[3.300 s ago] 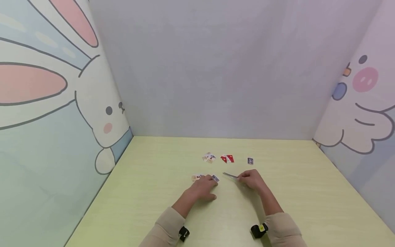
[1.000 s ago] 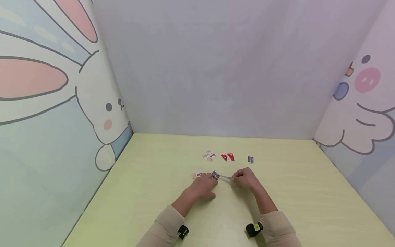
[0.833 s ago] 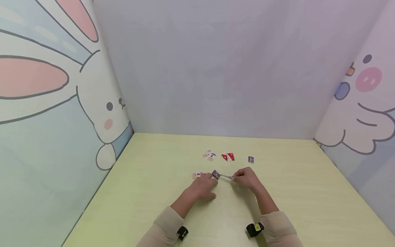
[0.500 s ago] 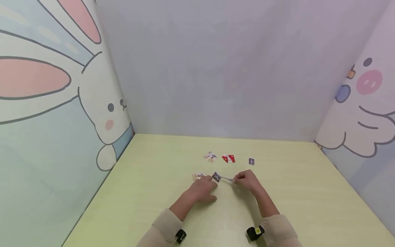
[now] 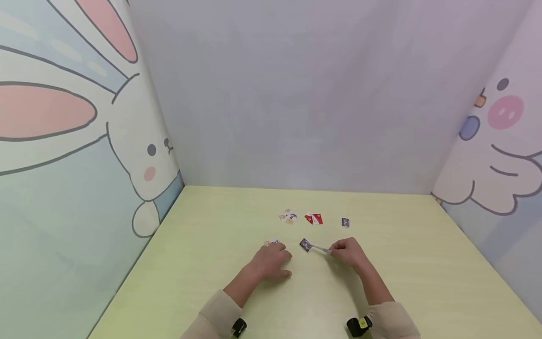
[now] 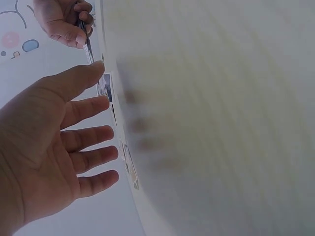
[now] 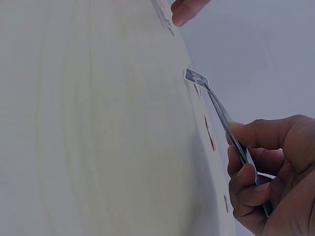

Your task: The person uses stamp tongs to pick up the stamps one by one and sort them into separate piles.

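My right hand [image 5: 350, 252] pinches a pair of metal tweezers [image 7: 227, 121] between thumb and fingers. At the tweezers' tips is a small dark picture card [image 7: 196, 77] with a white border, raised above the table in the right wrist view. My left hand [image 5: 267, 262] is palm down over the table, fingers spread and fairly straight, holding nothing. Just beyond its fingertips lie small pale printed cards [image 5: 272, 242], partly covered by the hand in the head view.
Farther back on the pale yellow table [image 5: 220, 221] lie a pale pile of cards [image 5: 288, 216], a few red-and-white cards [image 5: 314, 218] and one dark card [image 5: 345, 222]. A grey back wall [image 5: 296, 103] and cartoon-printed side panels [image 5: 144, 165] enclose the table.
The tweezers came leftward to the dark card beside my left fingers and took its edge. Now the card has moved right with the tweezers, while my left hand has drawn back slightly left.
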Action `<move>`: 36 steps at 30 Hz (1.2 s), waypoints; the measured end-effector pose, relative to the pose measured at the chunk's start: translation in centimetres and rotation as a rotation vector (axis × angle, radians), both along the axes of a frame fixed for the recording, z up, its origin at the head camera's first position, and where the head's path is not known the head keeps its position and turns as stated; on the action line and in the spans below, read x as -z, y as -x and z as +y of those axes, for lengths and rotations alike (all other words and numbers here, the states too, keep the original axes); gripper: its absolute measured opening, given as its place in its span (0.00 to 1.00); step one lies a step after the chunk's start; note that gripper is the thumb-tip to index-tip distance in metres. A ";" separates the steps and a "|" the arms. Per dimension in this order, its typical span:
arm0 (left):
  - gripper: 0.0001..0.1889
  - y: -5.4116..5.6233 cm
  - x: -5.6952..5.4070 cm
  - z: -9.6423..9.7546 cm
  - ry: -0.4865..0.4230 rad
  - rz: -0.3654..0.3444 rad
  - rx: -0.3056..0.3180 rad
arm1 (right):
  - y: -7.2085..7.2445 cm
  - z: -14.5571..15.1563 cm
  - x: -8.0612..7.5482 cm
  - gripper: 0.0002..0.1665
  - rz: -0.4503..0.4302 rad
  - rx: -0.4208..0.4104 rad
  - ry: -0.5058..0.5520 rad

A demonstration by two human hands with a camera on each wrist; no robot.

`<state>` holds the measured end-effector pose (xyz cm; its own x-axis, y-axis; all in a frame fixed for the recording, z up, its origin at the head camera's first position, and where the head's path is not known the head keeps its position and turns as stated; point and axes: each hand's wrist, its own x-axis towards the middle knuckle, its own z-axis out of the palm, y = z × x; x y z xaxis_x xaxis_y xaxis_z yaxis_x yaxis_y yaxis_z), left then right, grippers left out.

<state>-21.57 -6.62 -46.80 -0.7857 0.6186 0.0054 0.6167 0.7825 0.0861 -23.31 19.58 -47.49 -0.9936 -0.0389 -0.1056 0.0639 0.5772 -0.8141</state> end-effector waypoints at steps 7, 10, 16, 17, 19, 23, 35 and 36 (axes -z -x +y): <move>0.20 -0.3 -0.3 -0.9 0.029 0.027 -0.022 | -0.5 1.1 0.0 0.04 0.005 0.029 -0.010; 0.20 -0.2 -0.2 -1.5 0.020 0.024 -0.029 | -0.6 1.6 0.0 0.05 0.012 0.035 -0.002; 0.19 -0.2 0.1 -2.3 0.005 0.043 -0.033 | -1.0 2.5 -0.2 0.06 0.015 0.041 -0.008; 0.19 -0.2 0.1 -2.5 0.006 0.047 -0.036 | -1.0 2.7 -0.2 0.06 0.022 0.037 -0.008; 0.19 -0.2 0.1 -2.7 0.003 0.052 -0.042 | -1.1 3.0 -0.2 0.06 0.035 0.040 -0.003; 0.19 -0.1 0.3 -3.3 0.001 0.063 -0.047 | -1.1 3.6 -0.2 0.07 0.056 0.037 0.002; 0.19 -0.1 0.5 -4.6 -0.054 0.015 -0.089 | -1.2 4.4 -0.1 0.07 0.043 0.066 -0.006; 0.20 -0.2 0.5 -4.6 -0.054 0.009 -0.094 | -1.2 4.5 0.0 0.07 0.048 0.067 -0.009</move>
